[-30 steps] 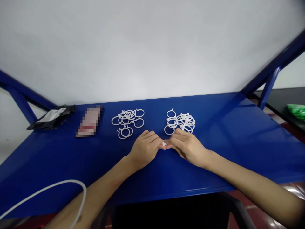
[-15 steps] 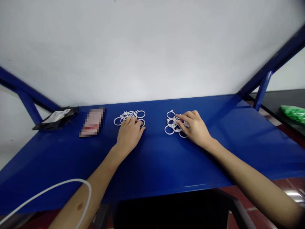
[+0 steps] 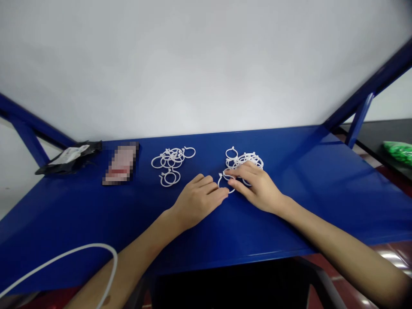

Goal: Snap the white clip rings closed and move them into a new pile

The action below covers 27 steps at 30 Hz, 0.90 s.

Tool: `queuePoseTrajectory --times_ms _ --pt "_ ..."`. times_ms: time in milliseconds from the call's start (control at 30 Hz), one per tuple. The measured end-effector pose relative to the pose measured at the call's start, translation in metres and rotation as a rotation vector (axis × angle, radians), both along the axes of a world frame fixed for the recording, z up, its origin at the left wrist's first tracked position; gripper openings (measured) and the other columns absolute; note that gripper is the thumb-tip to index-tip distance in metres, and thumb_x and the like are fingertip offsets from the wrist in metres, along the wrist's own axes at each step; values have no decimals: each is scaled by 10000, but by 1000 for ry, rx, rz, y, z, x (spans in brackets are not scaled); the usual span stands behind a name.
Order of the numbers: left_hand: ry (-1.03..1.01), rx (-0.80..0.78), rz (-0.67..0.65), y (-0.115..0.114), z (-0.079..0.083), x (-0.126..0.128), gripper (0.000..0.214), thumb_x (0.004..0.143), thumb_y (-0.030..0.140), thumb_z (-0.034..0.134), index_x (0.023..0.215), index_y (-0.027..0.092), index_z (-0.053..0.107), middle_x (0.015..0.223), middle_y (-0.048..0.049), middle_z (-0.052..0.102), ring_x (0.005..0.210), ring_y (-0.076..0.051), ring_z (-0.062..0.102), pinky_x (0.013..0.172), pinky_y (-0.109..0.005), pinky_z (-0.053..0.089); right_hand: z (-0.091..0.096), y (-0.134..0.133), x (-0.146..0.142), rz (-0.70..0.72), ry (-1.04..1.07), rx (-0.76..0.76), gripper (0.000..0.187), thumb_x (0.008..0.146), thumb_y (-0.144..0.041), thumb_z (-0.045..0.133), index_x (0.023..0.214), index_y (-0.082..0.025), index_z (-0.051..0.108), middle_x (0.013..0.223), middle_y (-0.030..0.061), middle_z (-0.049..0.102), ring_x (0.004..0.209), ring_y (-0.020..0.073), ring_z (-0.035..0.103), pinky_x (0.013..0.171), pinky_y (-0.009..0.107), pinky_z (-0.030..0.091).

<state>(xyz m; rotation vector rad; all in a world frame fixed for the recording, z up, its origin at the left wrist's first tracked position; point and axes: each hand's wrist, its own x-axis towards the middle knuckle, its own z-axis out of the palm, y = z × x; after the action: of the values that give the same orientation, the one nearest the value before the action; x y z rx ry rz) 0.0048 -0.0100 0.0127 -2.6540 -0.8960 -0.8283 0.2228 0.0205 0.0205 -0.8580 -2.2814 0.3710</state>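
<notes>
White plastic rings with small clasp-like ends lie in two groups on the blue table. My left hand (image 3: pixel 201 199) is closed, fingers together, its fingertips at the lower edge of a white plastic ring (image 3: pixel 219 180) between both hands. My right hand (image 3: pixel 257 185) has thumb and forefinger closing around a second white ring that overlaps it. Part of the right pile of rings (image 3: pixel 252 157) is hidden under this hand. To the left lie the other pile of rings (image 3: pixel 174 159) and, just in front of it, a couple of overlapping rings (image 3: pixel 167 185).
The blue table (image 3: pixel 277 240) backs onto a pale wall (image 3: pixel 206 64). At left lie a blurred-out pink and black rectangular item (image 3: pixel 120 163) and a black packet with a white label (image 3: pixel 69 156). A white cable (image 3: pixel 64 253) loops across my left forearm. Green packaging (image 3: pixel 399 150) sits far right.
My left hand has moved right and nearer, from the left pile to beside my right hand. A couple of rings now lie in front of the left pile. My right hand has shifted slightly nearer.
</notes>
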Motion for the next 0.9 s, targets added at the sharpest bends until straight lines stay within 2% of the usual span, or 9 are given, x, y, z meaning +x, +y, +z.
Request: queuePoseTrajectory --times_ms 200,333,433,600,767,900 --pt "-47 -102 5 0 -5 1 133 988 214 504 926 178 616 805 -1 686 757 -155 587 719 -306 422 -4 -5 -3 -22 99 -66 177 963 -273 579 1106 -201 655 1014 59 733 914 186 668 816 349 545" --pt "-217 -158 167 1 -5 0 179 973 278 527 835 176 577 723 5 641 649 -139 557 665 -292 424 -6 -4 -2 -37 125 -32 106 954 -273 603 1007 -189 642 955 50 723 891 170 671 790 314 544" --pt "-210 -199 242 3 -5 -3 259 985 328 514 785 183 591 672 12 627 610 -138 545 636 -293 411 -7 -3 -2 -37 133 -13 120 952 -302 613 996 -191 624 937 47 713 870 167 666 763 308 542" --pt "-218 -330 105 6 -9 -3 261 1016 344 463 921 181 643 846 -12 723 741 -146 634 729 -301 478 -7 -3 -1 6 131 -16 92 958 -301 603 962 -212 624 911 36 702 863 168 646 771 321 531" --pt "-381 -466 93 3 -11 0 224 1003 317 499 897 205 661 844 8 727 765 -130 664 723 -264 508 -4 -6 -3 75 126 -43 96 964 -274 593 918 -202 636 845 27 697 776 147 608 702 283 507" --pt "-451 -499 54 1 -11 1 185 989 308 532 898 214 662 821 20 731 761 -120 673 708 -245 516 -5 -8 -3 160 119 -77 132 983 -274 560 911 -199 642 777 3 668 701 116 577 636 241 477"
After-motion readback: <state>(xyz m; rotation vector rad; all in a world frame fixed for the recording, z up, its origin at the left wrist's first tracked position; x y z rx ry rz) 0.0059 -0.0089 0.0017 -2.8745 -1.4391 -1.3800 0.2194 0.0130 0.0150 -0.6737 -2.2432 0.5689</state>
